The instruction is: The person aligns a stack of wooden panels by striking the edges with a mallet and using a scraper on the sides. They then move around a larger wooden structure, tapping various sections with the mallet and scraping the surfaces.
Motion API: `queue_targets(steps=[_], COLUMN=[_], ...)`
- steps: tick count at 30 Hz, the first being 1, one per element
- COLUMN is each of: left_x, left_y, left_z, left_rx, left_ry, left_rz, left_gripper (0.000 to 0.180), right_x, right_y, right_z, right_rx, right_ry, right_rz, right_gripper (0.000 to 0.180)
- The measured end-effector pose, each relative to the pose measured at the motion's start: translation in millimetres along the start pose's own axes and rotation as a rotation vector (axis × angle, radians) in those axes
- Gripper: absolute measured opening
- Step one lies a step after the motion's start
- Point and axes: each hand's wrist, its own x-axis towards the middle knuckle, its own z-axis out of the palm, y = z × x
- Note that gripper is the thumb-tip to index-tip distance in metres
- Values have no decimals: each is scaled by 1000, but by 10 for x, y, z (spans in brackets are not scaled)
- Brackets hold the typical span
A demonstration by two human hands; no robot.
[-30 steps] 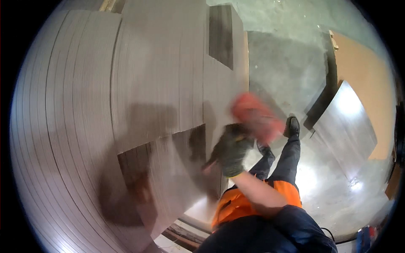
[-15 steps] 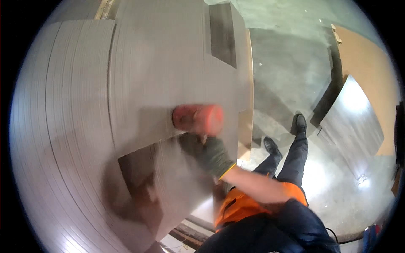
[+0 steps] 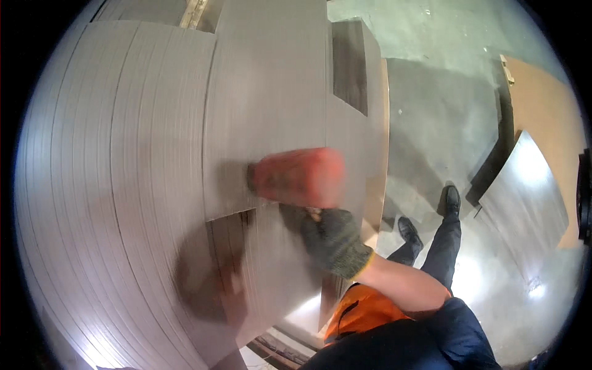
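A gloved hand, my right hand [image 3: 338,243], is closed around the short handle of a red mallet [image 3: 296,177]. Its thick head is blurred by motion and lies sideways over a wide grey-brown stack of boards [image 3: 271,92]. The dark end of the head points left; whether it touches the stack I cannot tell. Just below, a dark angular cut-out [image 3: 228,246] opens in the near part of the stack. Another dark recess [image 3: 349,68] sits at its far right edge. My left hand is out of view.
Close parallel lines run along the stack's left side [image 3: 86,154]. Wooden strips [image 3: 194,13] show at the far end. To the right, on the grey floor [image 3: 431,105], lie a tan board [image 3: 542,92] and a shiny grey sheet [image 3: 530,191]. My feet stand between.
The view has shifted, so most of the scene sits farther right. Against the stack, the mallet and my right hand have moved a little left. The grip stays closed.
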Motion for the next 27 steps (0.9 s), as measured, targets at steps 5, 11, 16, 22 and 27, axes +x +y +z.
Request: queue_targets(steps=[5,11,16,22,27], left_x=[41,-13,81,92,73], left_y=[75,216,191,240,249], left_z=[-38,-4,-51,-85,-71], left_rx=[-7,-29,-13,-1,4], left_ry=[3,-3,-3,10,10], left_rz=[-27,-24,-13,-8,-15], left_gripper=[35,35,35,35,35], right_x=[-45,113,109,30,195], right_y=[-381,-304,-443,-247,-278], right_z=[-92,158,69,342,36], right_rx=[52,-281,-49,-418,-141], right_ry=[98,-90,131,-52,148], right_rz=[82,-337,-225,-508,-449], right_gripper=[15,18,16,8,3])
